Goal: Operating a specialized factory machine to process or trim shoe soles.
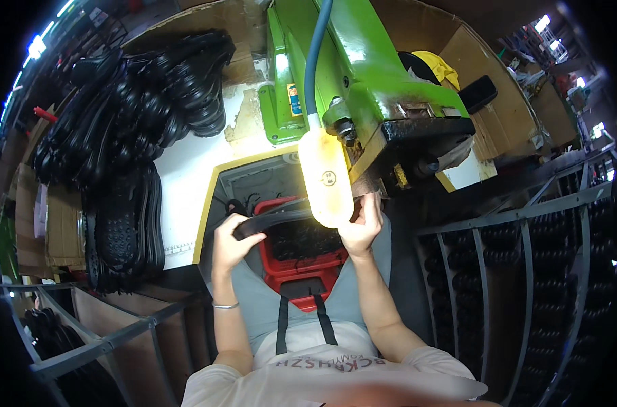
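A black shoe sole [276,216] is stretched between my two hands, edge up, and its right part passes behind a glowing lamp. My left hand [232,243] is closed round the sole's left end, thumb on the near side. My right hand [361,228] is closed at the other end, just under the working head of a green machine [417,95]; the lamp and the fingers hide its exact grip. The lit yellowish lamp [325,178] hangs on a blue-grey cable between me and the machine.
Below the sole stands a red bin [268,275] with black scraps between my legs. Black soles [122,224] are piled on the white table [179,178] at left. Metal racks flank me: one at right [526,214] full of black soles, another at left [118,342]. Cardboard [488,57] surrounds the machine.
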Motion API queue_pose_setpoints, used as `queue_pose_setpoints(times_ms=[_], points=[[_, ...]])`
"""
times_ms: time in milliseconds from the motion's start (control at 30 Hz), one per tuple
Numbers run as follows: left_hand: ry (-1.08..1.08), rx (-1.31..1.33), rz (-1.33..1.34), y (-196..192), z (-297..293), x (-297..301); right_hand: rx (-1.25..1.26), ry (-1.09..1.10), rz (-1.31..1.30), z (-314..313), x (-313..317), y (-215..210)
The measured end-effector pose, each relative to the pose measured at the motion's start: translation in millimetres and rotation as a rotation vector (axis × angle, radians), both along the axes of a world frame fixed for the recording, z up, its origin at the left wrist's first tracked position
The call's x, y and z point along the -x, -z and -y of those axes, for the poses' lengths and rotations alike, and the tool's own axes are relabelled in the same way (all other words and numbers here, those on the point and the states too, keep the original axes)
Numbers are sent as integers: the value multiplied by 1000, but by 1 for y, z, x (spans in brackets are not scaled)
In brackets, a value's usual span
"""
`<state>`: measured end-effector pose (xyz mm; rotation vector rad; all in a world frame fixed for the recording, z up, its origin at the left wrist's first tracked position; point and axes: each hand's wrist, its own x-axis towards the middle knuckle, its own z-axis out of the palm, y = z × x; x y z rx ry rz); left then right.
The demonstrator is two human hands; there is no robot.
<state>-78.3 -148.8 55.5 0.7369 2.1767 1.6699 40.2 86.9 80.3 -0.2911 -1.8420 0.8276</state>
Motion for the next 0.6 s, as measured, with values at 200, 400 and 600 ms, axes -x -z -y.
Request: queue_pose_setpoints(times_ms=[200,400,600], points=[[-55,-50,-422,-37,-92,-39,-212,105,-21,5,-1,0],[-14,-430,-2,34,-115,-42,516,-283,76,-19,-4,74],[-133,-455,56,56,-137,-67,1590,-840,-141,-25,-28,152]])
